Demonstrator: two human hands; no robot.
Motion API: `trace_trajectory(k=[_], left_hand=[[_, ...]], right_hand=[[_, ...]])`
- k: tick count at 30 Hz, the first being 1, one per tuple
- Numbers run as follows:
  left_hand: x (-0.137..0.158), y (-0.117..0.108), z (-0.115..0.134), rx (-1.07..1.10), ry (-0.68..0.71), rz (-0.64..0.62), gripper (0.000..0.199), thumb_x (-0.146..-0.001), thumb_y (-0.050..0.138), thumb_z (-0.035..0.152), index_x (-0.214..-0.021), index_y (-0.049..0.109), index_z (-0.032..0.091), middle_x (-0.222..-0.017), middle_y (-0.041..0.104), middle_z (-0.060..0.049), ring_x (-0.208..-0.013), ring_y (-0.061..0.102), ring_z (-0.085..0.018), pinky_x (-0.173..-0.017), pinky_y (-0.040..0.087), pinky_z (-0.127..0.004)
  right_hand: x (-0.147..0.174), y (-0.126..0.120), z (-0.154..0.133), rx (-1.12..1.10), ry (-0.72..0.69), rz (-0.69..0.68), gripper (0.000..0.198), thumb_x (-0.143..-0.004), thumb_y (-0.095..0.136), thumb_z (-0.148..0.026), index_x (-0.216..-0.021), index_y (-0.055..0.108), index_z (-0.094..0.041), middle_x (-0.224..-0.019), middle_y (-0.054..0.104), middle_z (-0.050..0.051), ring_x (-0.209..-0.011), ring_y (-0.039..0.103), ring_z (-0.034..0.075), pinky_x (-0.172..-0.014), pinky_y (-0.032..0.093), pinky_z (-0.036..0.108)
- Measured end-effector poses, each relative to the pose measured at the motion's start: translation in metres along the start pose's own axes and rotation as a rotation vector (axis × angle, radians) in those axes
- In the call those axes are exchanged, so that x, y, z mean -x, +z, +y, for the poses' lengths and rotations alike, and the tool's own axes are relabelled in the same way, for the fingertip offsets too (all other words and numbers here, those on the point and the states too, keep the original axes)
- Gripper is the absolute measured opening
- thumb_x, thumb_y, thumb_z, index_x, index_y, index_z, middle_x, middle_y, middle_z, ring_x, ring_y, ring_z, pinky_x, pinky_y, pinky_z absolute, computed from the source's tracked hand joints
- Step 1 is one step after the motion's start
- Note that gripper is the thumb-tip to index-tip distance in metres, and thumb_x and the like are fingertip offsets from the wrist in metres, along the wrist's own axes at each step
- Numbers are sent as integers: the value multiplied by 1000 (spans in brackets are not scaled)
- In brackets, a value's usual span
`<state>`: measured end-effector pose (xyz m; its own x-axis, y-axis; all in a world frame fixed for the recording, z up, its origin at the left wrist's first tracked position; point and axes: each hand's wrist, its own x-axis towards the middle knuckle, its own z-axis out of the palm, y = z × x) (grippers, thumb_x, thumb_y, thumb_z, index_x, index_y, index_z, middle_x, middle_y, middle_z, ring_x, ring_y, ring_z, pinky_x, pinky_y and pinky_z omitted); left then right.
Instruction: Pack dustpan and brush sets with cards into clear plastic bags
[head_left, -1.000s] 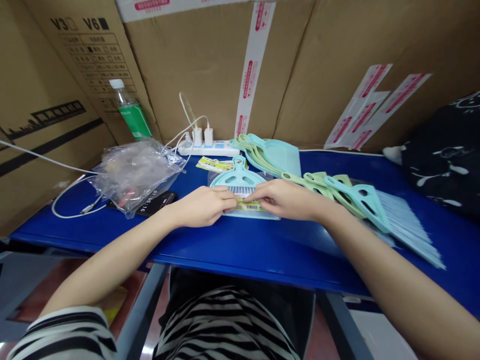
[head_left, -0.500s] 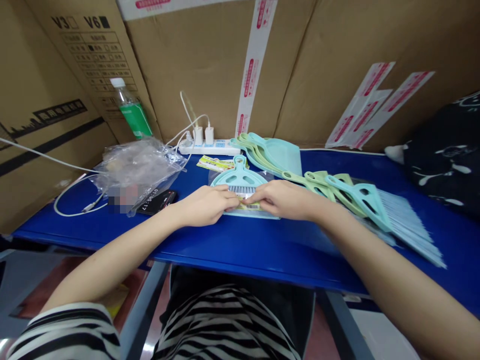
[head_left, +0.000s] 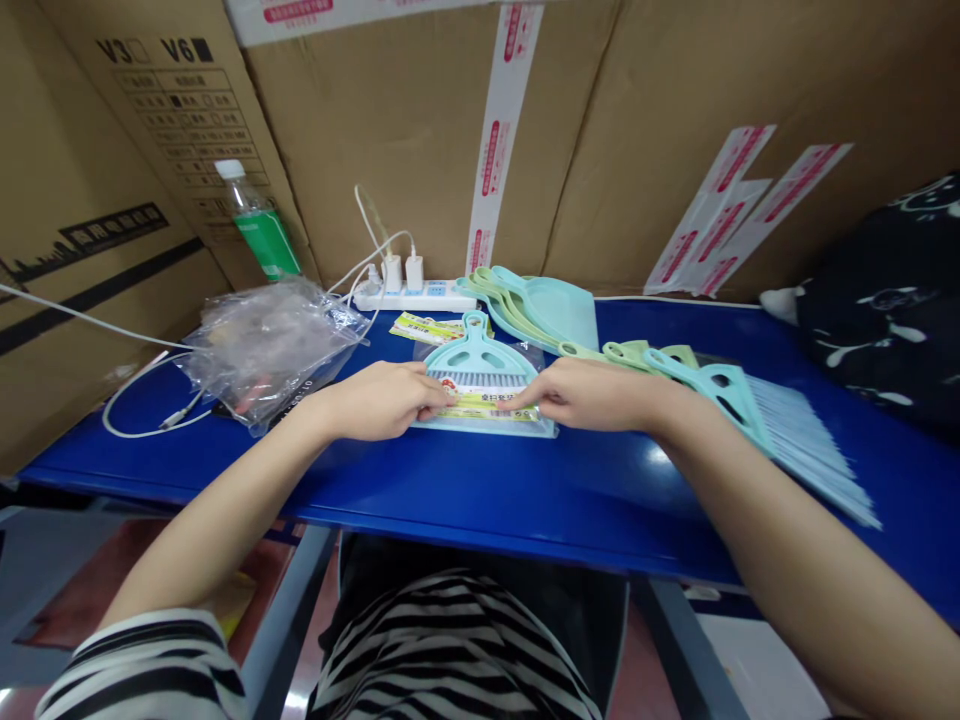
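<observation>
A light blue dustpan (head_left: 474,335) with a matching grey-bristled brush (head_left: 491,380) lies flat on the blue table, inside a clear plastic bag. A yellow and white label card (head_left: 480,397) lies over the bristles. My left hand (head_left: 386,400) rests at the left edge of the set, its index finger stretched onto the label's left end and its other fingers bent. From the right, my right hand (head_left: 581,395) touches the label with an outstretched index finger, the other fingers curled loosely. Neither hand grips anything visible.
More dustpans (head_left: 559,305) are stacked behind; several brushes (head_left: 806,440) lie right. At left are crumpled clear bags (head_left: 270,335), a partly covered phone (head_left: 300,395) and a bottle (head_left: 262,230). A power strip (head_left: 431,295) and spare labels (head_left: 427,328) lie at the back against cardboard (head_left: 420,120).
My hands have moved apart along the label, the left one leftward and the right one slightly rightward. More of the printed card shows between them. The bagged set stays in place.
</observation>
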<state>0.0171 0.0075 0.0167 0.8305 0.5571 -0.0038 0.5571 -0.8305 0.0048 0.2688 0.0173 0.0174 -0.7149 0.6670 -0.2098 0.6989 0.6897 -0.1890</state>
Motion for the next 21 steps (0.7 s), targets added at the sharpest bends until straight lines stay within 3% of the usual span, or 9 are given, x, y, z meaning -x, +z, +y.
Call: trace_trajectory(k=[5,12,17,21], left_hand=[[5,-8,-6,56,-40,-95,40,-70,37,2,-87,67,22,-77,67,2,-73,53,-15,-62,39,-23],[10,-12,-9,-7,-123,-122,39,-71,41,3,-83,71,24,-71,63,2,-70,52,-14,-56,35,-21],[9,-12,-8,-45,-182,-133,38,-76,45,8,-94,73,27,-75,65,0,-76,54,-15,-57,37,-22],[7,-10,-3,-102,-207,-146,36,-77,45,10,-92,74,26,-72,62,-2,-76,57,-17,-56,37,-23]], right_hand=[[3,0,7,-31,24,-2,55,-72,40,-7,-112,72,-28,-88,77,3,-55,56,13,-55,40,25],[10,-5,12,-39,93,-38,50,-73,42,-8,-105,75,-28,-100,76,2,-73,66,15,-63,45,25],[13,-8,11,-33,156,-46,50,-73,42,-8,-103,75,-31,-100,76,0,-73,67,15,-62,46,25],[15,-6,14,-4,119,1,49,-72,42,-9,-100,76,-30,-97,76,1,-73,67,16,-60,47,26]])
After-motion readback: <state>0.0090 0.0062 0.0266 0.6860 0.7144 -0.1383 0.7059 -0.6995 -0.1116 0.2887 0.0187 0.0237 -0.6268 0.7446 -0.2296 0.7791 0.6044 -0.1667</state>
